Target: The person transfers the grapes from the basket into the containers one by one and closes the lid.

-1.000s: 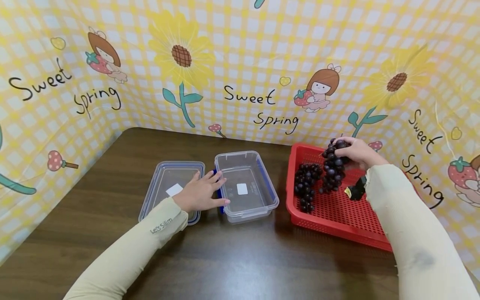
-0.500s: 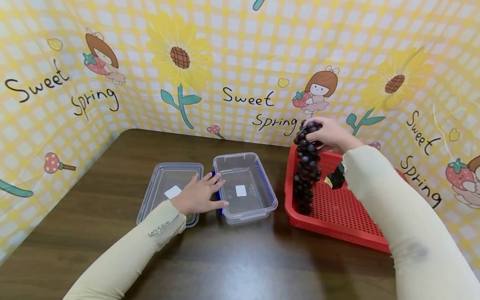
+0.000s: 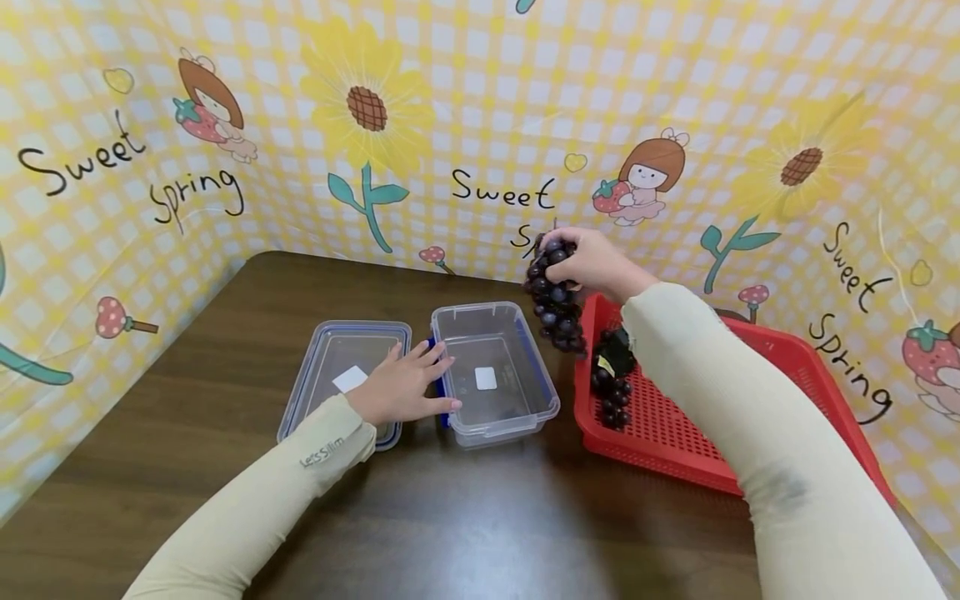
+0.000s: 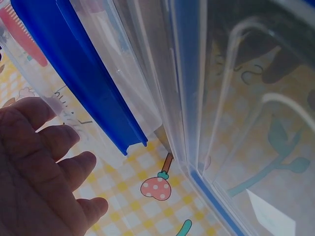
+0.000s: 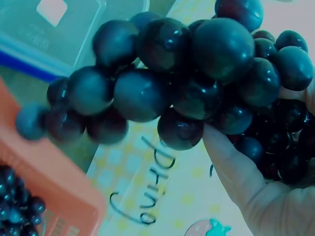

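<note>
Dark purple grapes (image 3: 557, 304) hang in a bunch from my right hand (image 3: 596, 265), which grips them near the top. The bunch is in the air between the container and the basket; the right wrist view shows the thumb pressed against the grapes (image 5: 142, 93). My left hand (image 3: 405, 387) lies with fingers spread, its fingertips at the left rim of a clear plastic container (image 3: 498, 400) with blue clips. Under that hand and wrist is a clear lid (image 3: 318, 367) with a blue seal, partly covered. In the left wrist view the fingers (image 4: 74, 169) are straight beside the blue clip (image 4: 83, 73).
A red perforated basket (image 3: 675, 450) stands at the right. Another bunch of dark grapes (image 3: 615, 404) lies at its left side, partly hidden by the black wrist camera (image 3: 617, 354). Yellow checked cloth (image 3: 480, 100) rises behind the brown table (image 3: 420, 517).
My right hand has carried the bunch of grapes leftward, from above the basket to near the container's right edge. My left hand stays in place.
</note>
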{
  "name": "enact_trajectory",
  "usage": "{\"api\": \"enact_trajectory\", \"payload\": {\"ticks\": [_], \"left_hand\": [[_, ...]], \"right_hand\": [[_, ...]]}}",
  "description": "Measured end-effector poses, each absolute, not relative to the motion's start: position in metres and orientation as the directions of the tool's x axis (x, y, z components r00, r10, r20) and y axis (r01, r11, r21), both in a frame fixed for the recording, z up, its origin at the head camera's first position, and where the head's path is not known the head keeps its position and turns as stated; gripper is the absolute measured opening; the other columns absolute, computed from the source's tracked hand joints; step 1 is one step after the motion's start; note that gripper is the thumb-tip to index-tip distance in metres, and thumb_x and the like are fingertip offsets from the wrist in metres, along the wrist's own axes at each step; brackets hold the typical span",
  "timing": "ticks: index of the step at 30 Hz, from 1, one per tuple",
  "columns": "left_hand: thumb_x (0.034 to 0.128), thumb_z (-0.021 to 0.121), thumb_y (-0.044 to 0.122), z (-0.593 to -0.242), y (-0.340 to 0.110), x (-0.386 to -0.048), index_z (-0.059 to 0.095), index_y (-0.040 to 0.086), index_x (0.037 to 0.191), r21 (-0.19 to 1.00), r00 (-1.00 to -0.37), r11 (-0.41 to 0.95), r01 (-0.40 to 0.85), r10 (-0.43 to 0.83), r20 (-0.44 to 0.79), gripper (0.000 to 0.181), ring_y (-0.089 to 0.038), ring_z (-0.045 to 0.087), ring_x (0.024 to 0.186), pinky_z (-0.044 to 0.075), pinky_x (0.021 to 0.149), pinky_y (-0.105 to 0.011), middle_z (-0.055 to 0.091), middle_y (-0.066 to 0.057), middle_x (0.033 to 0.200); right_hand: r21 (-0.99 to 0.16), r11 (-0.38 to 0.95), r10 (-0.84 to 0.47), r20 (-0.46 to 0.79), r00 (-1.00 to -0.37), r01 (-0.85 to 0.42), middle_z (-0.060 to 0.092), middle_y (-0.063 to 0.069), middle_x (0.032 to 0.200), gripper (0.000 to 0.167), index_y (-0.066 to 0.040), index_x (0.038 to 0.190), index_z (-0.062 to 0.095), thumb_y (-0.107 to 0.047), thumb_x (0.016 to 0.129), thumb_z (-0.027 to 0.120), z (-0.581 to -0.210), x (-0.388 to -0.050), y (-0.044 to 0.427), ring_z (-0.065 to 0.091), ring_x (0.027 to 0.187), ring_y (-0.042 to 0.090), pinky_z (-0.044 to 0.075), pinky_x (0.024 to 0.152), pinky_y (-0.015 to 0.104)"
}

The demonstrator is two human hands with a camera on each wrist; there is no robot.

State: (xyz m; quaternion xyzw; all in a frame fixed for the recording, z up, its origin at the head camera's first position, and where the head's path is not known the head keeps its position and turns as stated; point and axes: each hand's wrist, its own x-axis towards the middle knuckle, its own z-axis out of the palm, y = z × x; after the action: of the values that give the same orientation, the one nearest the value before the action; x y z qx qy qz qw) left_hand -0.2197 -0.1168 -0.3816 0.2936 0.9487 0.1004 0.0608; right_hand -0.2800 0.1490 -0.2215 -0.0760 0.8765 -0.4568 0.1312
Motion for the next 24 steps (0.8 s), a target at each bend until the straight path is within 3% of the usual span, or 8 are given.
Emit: {"api": "enact_trajectory", "payload": {"ticks": [11,18,22,24], "left_hand": [[0.0923,0.05,0.058,-0.379,-0.116,-0.219,0.039,0.004,0.146,0.219,-0.815,0.802,0.556,0.577,-0.047,0.077,-0.042,0.023,0.139,0.011,0.107,-0.067,0.026,-0.019,0.153],[0.0925,0.049,0.058,-0.38,-0.115,-0.22,0.038,0.004,0.146,0.233,-0.816,0.802,0.55,0.575,-0.058,0.077,-0.042,0.022,0.14,0.01,0.107,-0.067,0.025,-0.019,0.153],[0.0922,0.049,0.059,-0.379,-0.116,-0.219,0.038,0.004,0.146,0.224,-0.818,0.806,0.548,0.573,-0.062,0.078,-0.041,0.021,0.14,0.01,0.108,-0.066,0.024,-0.019,0.154],[0.0923,0.049,0.058,-0.379,-0.116,-0.219,0.038,0.003,0.146,0.219,-0.816,0.805,0.552,0.576,-0.059,0.078,-0.042,0.022,0.139,0.011,0.107,-0.067,0.025,-0.019,0.153]], "right_hand": [[-0.836,0.544,-0.273,-0.091,-0.958,-0.076,0.047,0.015,0.128,0.037,-0.01,0.118,0.057,0.001,0.082,0.063,-0.229,-0.275,0.107,0.056,0.089,0.029,0.055,0.055,0.038],[-0.837,0.519,-0.222,0.063,-0.973,-0.173,0.053,0.014,0.121,0.036,-0.009,0.114,0.06,-0.001,0.079,0.066,-0.253,-0.265,0.1,0.053,0.095,0.026,0.051,0.058,0.035],[-0.854,0.495,-0.177,0.079,-0.981,-0.158,0.055,0.014,0.12,0.036,-0.01,0.113,0.061,-0.002,0.078,0.068,-0.269,-0.256,0.099,0.053,0.097,0.027,0.053,0.058,0.037],[-0.856,0.494,-0.171,0.075,-0.982,-0.151,0.056,0.013,0.12,0.036,-0.011,0.113,0.061,-0.003,0.078,0.068,-0.275,-0.25,0.098,0.053,0.1,0.027,0.054,0.063,0.038]]}}
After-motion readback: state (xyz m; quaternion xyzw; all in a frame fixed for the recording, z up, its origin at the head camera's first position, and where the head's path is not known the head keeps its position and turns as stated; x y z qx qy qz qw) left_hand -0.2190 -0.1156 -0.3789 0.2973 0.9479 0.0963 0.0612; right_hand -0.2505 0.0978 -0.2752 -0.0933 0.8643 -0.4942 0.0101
